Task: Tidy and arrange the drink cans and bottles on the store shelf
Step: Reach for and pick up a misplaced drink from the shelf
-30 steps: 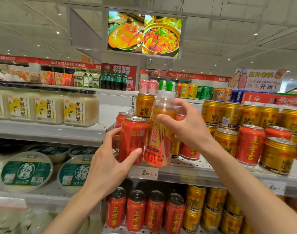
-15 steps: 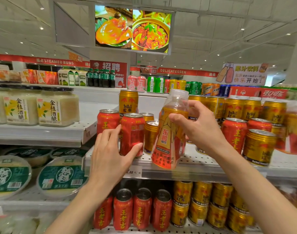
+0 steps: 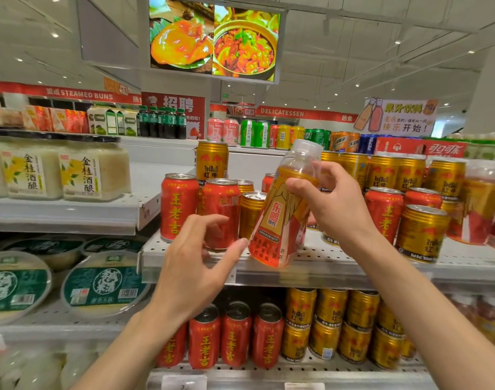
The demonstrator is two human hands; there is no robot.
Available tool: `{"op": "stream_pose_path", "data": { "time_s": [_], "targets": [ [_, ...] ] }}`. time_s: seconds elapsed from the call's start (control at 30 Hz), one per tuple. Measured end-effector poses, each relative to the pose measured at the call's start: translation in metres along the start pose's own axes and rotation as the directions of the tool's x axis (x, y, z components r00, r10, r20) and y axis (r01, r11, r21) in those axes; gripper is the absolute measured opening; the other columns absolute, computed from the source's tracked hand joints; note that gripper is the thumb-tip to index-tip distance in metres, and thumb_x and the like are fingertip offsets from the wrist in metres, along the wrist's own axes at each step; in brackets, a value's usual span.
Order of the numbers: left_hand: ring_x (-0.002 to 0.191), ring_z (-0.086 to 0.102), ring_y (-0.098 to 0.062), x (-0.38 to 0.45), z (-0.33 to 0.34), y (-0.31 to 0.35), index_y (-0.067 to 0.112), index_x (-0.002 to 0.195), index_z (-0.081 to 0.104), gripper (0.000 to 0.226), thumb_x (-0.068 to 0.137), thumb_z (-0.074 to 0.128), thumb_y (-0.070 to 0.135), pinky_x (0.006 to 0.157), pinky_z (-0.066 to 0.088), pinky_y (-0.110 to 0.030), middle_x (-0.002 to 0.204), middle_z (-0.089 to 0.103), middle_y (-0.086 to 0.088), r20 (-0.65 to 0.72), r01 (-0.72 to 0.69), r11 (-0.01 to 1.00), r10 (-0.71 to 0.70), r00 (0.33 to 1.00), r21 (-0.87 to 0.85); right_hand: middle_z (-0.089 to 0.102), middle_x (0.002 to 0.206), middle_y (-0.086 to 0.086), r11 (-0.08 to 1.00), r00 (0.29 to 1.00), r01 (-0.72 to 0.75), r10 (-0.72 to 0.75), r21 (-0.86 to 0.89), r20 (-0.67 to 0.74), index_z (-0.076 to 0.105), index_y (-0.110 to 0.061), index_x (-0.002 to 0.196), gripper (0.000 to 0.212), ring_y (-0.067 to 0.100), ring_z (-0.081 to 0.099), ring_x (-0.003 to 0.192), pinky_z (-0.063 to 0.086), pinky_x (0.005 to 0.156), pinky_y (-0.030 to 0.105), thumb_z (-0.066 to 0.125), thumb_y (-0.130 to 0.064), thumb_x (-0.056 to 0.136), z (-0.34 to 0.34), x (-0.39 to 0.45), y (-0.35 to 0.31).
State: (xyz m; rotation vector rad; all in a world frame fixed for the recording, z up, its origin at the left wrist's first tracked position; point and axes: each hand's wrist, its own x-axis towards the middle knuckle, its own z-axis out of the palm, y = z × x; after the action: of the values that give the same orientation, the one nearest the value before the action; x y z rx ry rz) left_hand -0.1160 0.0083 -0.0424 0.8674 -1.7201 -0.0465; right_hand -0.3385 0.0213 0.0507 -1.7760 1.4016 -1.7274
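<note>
Head view: right hand (image 3: pixel 336 204) grip pinches tilted bottle (image 3: pixel 280 218); left hand (image 3: pixel 193 266) released, fingers spread before red can (image 3: pixel 222 215).

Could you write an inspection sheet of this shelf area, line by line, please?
Surface: white perforated metal shelf, price tags on its front edge.
Job's things: orange plastic drink bottle with clear cap, tilted, base near the shelf edge; tall red drink can upright beside it; gold Red Bull cans and more red cans around.
Clutter: nothing seen.
Hands: right hand grips the bottle's upper part; left hand is open in front of the red can, fingers spread.
Cables: nothing seen.
Surroundings: white rice-wine jars on the left shelf, food display screen overhead.
</note>
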Motion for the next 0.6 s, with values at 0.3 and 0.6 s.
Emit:
{"op": "stream_pose_path", "data": {
  "time_s": [0.3, 0.6],
  "targets": [
    [0.114, 0.058, 0.002, -0.004, 0.020, 0.015, 0.034, 0.136, 0.046, 0.074, 0.075, 0.070, 0.067, 0.090, 0.055, -0.025, 0.125, 0.057, 0.022, 0.226, -0.050, 0.990, 0.079, 0.971, -0.132, 0.070, 0.101, 0.001, 0.986, 0.988, -0.115, 0.126, 0.117, -0.091, 0.047, -0.024, 0.122, 0.041, 0.000, 0.059, 0.043, 0.044, 0.040, 0.020, 0.070, -0.037, 0.091, -0.002, -0.027, 0.001],
    [0.112, 0.059, 0.004, -0.012, 0.062, 0.049, 0.028, 0.133, 0.053, 0.071, 0.072, 0.075, 0.058, 0.087, 0.048, -0.011, 0.122, 0.061, 0.021, 0.225, -0.087, 0.979, 0.128, 0.966, -0.184, 0.071, 0.105, -0.005, 0.967, 0.973, -0.159, 0.188, 0.197, -0.135, 0.052, -0.023, 0.125, 0.042, 0.002, 0.074, 0.081, 0.057, 0.053, 0.022, 0.072, -0.034, 0.089, -0.054, -0.045, 0.025]
  ]
}}
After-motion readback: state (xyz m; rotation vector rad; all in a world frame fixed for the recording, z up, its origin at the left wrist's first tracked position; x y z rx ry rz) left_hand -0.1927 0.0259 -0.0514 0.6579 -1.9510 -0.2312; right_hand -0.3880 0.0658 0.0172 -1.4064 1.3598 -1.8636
